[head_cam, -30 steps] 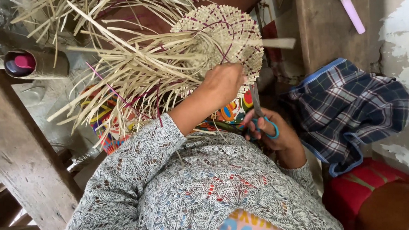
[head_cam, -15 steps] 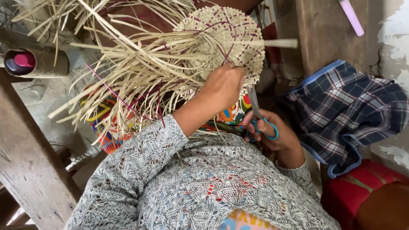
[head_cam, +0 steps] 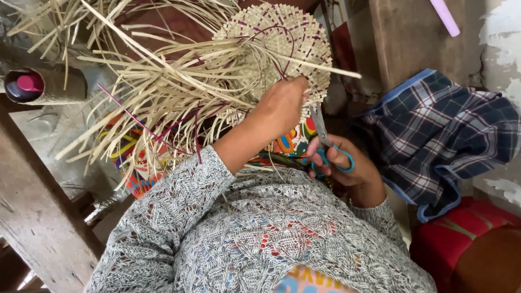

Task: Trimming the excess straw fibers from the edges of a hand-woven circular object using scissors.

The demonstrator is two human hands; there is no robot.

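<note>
Left grip: my left hand point(head_cam: 282, 107) is closed on the lower edge of the woven straw disc point(head_cam: 282, 46), knuckles toward me, fingers curled round the rim so I cannot see the fingertips.
Right grip: my right hand point(head_cam: 343, 166) is closed through the blue handles of the scissors point(head_cam: 330, 149), fingers in the loops, thumb side toward the disc.
Scissors: the blades rise from my right grip to the disc's lower edge, just beside my left grip; whether the blades are parted I cannot tell.
Woven disc: round, pale straw with thin purple strands worked through, it sits directly above my left grip and stands tilted toward me.
Loose strands point(head_cam: 153, 104): long unwoven straw ends fan out from the disc to the left of my left grip, some purple ones among them, hanging over a bright patterned cloth point(head_cam: 126, 152).
Sleeves: both forearms wear a grey knitted sleeve point(head_cam: 176, 220), running back from each grip toward me.
Right of my right grip: a blue checked cloth point(head_cam: 447, 138) lies near, with a red cushion point(head_cam: 469, 237) below it.
Far left: a bottle with a pink cap point(head_cam: 29, 85) lies well apart, above a slanting wooden beam point(head_cam: 23, 209).
Far upper right: a pink tube-like object point(head_cam: 442, 9) against a wooden post point(head_cam: 407, 29).
</note>
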